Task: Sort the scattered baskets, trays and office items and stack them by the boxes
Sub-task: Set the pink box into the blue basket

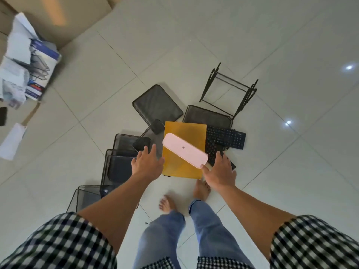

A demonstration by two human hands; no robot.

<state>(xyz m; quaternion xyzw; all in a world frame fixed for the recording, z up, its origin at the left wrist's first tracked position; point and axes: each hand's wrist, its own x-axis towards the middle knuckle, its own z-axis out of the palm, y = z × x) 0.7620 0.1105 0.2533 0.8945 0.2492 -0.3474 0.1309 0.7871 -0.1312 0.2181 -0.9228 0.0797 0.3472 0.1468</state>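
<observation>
White glossy tile floor [252,45], grey grout lines, two light reflections seen toward its right edge. Cardboard boxes [58,16] are stood along the floor's far-left corner. Loose papers [18,45] and a stacked mesh organiser [39,63] with blue-and-white packs are set just beside them.

Mid-floor, a scattered pile is seen. One black mesh tray [157,103] lies at the far side, and a second mesh tray [206,116] is beside it on the right. A black wire rack [229,88] is stood beyond that. More mesh trays [118,166] overlap at the pile's left. A black keyboard [227,137] is laid at the right, partly under a yellow envelope [184,131]. Two small black items [157,126] are rested on the trays, type not clear.

The pink case [184,150] is oblong with rounded ends and a smooth matte top. A tiny dark mark is seen at its centre. It is tilted diagonally above the yellow envelope.

The right hand [220,171] is closed on the case's near-right end, pinched between thumb and fingers. The rest of the case is projected away up-left, past the grip.

The left hand [147,164] is held wide, fingers spread, nothing gripped. It hovers over the left trays, just beside the envelope's left edge and the case's far end.

Bare feet, jeans and checked sleeves are visible at the near edge.
</observation>
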